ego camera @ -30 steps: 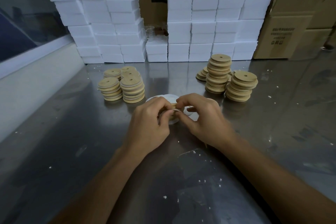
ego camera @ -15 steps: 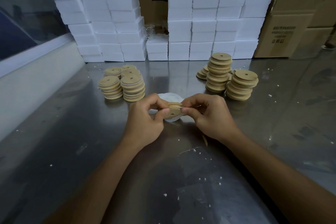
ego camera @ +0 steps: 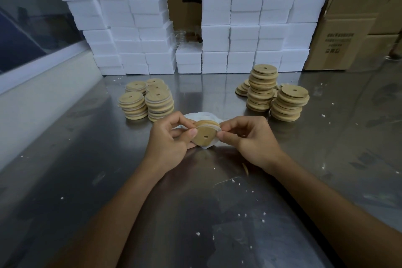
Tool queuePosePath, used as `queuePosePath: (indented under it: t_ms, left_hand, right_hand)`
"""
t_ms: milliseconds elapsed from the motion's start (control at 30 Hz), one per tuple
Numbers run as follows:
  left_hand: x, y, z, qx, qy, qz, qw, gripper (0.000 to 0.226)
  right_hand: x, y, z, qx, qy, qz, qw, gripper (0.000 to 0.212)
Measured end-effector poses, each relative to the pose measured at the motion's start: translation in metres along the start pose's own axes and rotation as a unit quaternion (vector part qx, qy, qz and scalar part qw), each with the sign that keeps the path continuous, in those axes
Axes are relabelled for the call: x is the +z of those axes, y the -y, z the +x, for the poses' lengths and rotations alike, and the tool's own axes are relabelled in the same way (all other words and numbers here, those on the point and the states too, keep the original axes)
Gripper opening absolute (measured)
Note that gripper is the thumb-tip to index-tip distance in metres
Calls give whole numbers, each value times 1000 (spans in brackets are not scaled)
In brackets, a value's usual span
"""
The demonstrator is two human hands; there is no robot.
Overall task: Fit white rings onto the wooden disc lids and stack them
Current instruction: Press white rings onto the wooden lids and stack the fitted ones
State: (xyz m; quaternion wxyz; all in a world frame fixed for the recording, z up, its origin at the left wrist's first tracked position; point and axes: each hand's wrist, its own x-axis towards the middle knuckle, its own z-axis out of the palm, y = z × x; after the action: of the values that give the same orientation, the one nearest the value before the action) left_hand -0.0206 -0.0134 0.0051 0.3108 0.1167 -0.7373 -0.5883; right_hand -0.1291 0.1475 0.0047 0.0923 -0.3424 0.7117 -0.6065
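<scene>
One tilted lid (ego camera: 205, 135), seemingly ringed.

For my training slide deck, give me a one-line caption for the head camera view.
Left hand and right hand fit a white ring onto a wooden disc lid.

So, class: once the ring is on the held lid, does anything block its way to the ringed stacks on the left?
Nothing visible does. Both hands hold the lid; bare steel table lies between it and the ringed stacks.
</scene>
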Motion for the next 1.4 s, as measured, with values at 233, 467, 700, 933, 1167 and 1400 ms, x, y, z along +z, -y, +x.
queuePosePath:
  t_ms: [233, 467, 700, 933, 1167, 1400]
  left_hand:
    - [-1, 3, 0, -18, 2, -22, 1000, 25]
    - [-7, -4, -3, 215, 10, 278, 936, 17]
    - [0, -13, -7, 292, 58, 342, 891, 3]
    - [2, -6, -5, 218, -4, 239, 946, 5]
    - [-2, -1, 0, 167, 1, 198, 966, 13]
    - [-3, 0, 1, 151, 6, 172, 973, 21]
  right_hand:
    - [-3, 3, 0, 64, 14, 91, 994, 9]
    - [-4, 5, -2, -58, 17, -126, 990, 4]
    - [0, 13, -8, -230, 24, -255, 939, 7]
    - [1, 10, -6, -206, 32, -240, 948, 12]
    - [2, 5, -4, -138, 2, -166, 976, 6]
    - [-1, 4, 0, -105, 3, -142, 984, 5]
